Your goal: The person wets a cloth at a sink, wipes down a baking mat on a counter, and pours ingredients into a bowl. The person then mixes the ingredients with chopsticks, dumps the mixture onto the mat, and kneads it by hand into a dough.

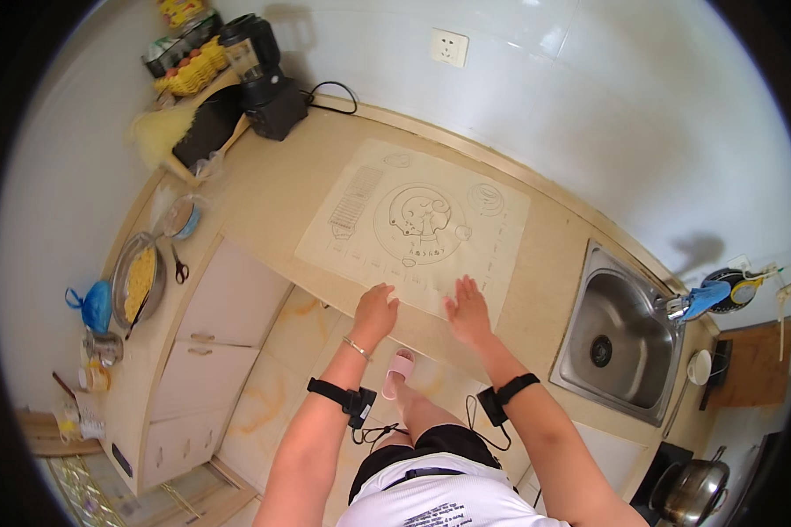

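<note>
A pale baking mat point(349, 263) printed with a cartoon figure, rings and scales lies flat on the beige counter point(277, 191). At its near edge is my left hand point(377, 309), palm turned inward and thumb apart from the fingers, with nothing seen in it. My right hand point(468, 309) is over the mat's near right part, fingers spread and holding nothing. Whether either hand touches the mat is hard to tell. Below both hands runs the counter's front edge.
Right of the mat is a steel sink point(623, 329), with a pot point(692, 491) beyond it. A black blender point(260, 79) stands at the back left. Along the left counter are a metal basin of yellow food point(138, 280), scissors point(180, 265) and a bowl point(183, 217).
</note>
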Demonstrator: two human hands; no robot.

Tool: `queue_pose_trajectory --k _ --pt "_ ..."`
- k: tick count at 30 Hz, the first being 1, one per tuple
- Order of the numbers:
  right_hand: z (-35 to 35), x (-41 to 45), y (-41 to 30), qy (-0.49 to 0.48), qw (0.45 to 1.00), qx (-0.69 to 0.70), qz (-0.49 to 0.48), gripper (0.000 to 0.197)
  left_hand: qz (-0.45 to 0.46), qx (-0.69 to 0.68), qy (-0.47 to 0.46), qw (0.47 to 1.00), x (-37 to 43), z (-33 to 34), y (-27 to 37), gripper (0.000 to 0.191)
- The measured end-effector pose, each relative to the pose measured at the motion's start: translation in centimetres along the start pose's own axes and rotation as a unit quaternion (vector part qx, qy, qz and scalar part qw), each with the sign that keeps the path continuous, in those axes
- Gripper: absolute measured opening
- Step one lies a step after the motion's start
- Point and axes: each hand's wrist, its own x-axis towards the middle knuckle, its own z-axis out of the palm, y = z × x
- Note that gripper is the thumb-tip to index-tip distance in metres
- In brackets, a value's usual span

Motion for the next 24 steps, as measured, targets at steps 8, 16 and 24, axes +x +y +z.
queue_pose_trajectory --k 8,16,24 --pt "4.6 7.1 -3.1 0.061 0.995 -0.043 -0.065 0.059 0.03 0.127 -0.094 0.987 7.8 0.0 -4.6 0.058" --pt "2.6 8.2 5.7 0.282 0.906 -0.181 0.257 0.057 0.09 0.186 -0.161 0.965 8.7 -2.1 -7.4 0.065" --pt "3.9 14.4 -1.9 0.116 0.993 -0.018 -0.013 0.062 0.056 0.232 -0.147 0.96 13.2 -4.3 -7.5 0.087"
